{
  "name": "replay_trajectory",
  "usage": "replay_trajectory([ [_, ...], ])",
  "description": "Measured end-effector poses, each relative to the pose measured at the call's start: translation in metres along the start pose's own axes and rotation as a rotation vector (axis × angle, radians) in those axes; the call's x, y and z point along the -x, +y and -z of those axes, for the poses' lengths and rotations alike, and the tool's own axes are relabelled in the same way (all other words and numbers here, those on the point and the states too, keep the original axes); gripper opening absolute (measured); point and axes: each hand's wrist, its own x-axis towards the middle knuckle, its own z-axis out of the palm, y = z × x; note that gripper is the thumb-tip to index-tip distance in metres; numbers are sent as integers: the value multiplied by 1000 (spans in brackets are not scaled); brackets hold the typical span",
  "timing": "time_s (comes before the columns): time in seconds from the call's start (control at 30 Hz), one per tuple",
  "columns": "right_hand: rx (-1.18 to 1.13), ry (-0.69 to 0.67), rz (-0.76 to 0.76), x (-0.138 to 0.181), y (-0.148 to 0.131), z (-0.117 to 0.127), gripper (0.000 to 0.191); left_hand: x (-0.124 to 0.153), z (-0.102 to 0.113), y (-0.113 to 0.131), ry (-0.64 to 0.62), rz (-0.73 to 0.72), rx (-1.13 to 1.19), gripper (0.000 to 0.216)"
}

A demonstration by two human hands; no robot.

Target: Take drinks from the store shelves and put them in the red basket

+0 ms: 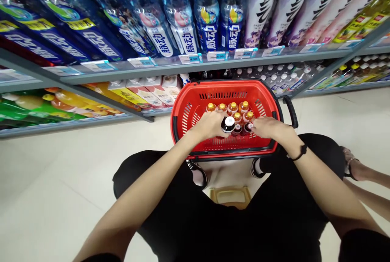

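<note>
A red shopping basket [176, 109] stands on the floor between my knees. My left hand [213, 124] is wrapped round a dark bottle with a white cap [228, 124], upright over the near half of the basket. At the basket's right side, my right hand [265, 127] has its fingers closed at the top of another dark bottle [248, 128]. A similar dark bottle [237, 130] stands between the two hands. Behind them, several orange drink bottles with yellow caps [233, 107] stand in rows. My fingers cover parts of the bottles.
A shelf [170, 68] runs across the front, with blue-capped drink bottles [207, 18] and purple-labelled bottles [258, 14] above and cartons [149, 91] below. The basket's black handle [291, 111] sticks out right. A low stool [230, 195] is under me; another person's foot [353, 166] is at right.
</note>
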Motion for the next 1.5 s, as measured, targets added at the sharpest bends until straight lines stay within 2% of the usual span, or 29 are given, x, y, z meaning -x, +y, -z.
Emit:
replay_trajectory([
  [0.13, -26, -52, 24, 6, 5, -1, 43, -23, -44, -2, -201, 95, -176, 66],
  [0.3, -68, -48, 80, 21, 8, -1, 43, -51, -95, -12, -345, 115, -267, 54],
  [0.5, -109, -34, 67, 32, 14, -2, 43, -66, -142, -22, -430, 71, -352, 50],
  [0.67, -152, -21, 46, 36, 19, -5, 45, -72, -160, -20, -432, 22, -386, 41],
  [0.8, -155, -8, 31, 41, 15, -4, 45, -73, -162, -16, -408, -51, -401, 27],
  [1.0, -139, 43, 21, 38, 6, -4, 44, -72, -163, -14, -313, -131, -443, 61],
  [1.13, -131, 78, 30, 26, 1, -7, 43, -74, -155, -7, -304, -130, -447, 58],
  [1.23, -121, 124, 57, 13, 2, -9, 40, -74, -140, 4, -328, -107, -441, 47],
  [1.33, -120, 228, 118, 1, 3, -8, 34, -68, -116, 20, -340, -54, -419, 35],
  [1.4, -129, 328, 176, -4, 0, -4, 29, -61, -96, 28, -329, -24, -392, 33],
  [1.5, -146, 541, 245, -5, -10, 14, 28, -42, -63, 32, -296, 1, -338, 42],
])
